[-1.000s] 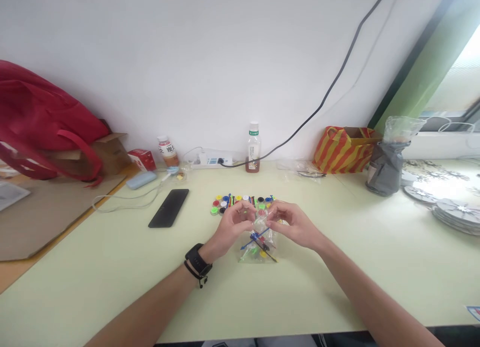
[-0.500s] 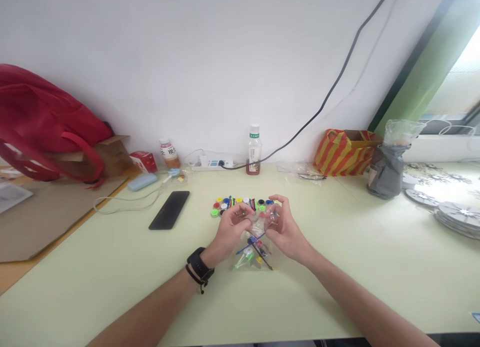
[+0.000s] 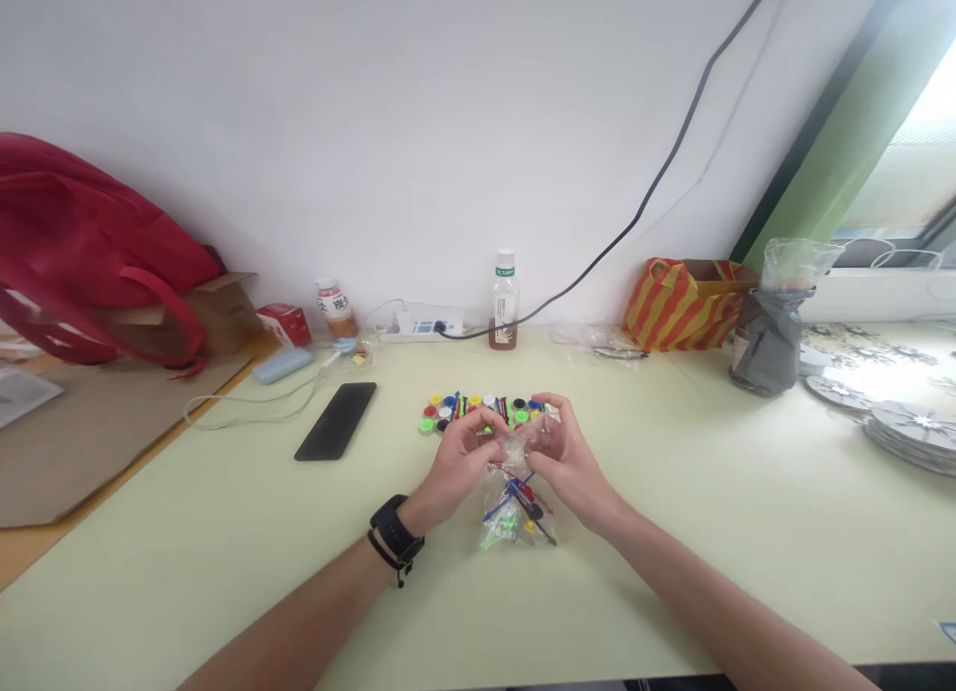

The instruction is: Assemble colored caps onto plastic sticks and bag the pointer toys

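A clear plastic bag (image 3: 519,522) hangs between my hands, low over the table. Inside it are colourful small pieces: thin sticks in blue, black, red and green, and round discs. My left hand (image 3: 461,469), with a black watch on the wrist, pinches the bag's top at the left. On the other side my right hand (image 3: 574,467) grips the bag's crumpled upper part between thumb and fingers. Just beyond my hands lie rows of coloured round discs (image 3: 449,401) and several thin sticks, partly hidden by my fingers.
Left of my hands lies a black phone (image 3: 336,421). A bottle (image 3: 505,308) and a power strip (image 3: 422,321) stand by the wall. At the right are a striped bag (image 3: 683,305), a grey bag (image 3: 767,343) and stacked discs (image 3: 915,434). A red backpack (image 3: 97,233) sits far left.
The bag with its pieces has swung slightly to the right and down below my hands. Both hands keep hold of its top, nearly in the same place.
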Available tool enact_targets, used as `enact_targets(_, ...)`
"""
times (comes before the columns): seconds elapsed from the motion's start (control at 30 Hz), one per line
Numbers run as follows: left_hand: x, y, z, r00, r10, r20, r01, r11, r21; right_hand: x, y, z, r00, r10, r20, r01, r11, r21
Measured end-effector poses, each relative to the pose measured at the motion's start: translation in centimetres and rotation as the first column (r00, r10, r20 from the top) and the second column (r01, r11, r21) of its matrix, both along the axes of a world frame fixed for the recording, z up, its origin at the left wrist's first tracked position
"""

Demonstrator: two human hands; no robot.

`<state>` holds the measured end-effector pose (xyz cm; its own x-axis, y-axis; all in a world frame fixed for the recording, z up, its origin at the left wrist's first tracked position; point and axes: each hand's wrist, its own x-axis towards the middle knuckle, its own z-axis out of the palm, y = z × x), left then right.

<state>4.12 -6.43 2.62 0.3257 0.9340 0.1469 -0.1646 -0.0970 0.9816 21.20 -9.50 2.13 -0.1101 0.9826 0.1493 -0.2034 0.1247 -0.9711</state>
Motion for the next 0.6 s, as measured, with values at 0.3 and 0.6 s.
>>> enact_targets(0.3,-0.13,0.15,-0.51,0.995,-0.084,-0.049,0.082,0.996,-0.044,0.14,-0.25,0.31,0.992,-0.126,0.009,0.127,0.991,-0.050)
enact_targets(0.6,0.54,-0.27,-0.33,0.994,-0.090,-0.063,0.084,0.992,-0.094,-0.56,-0.75,0.36,0.988,-0.135,0.068,0.131,0.989,0.062)
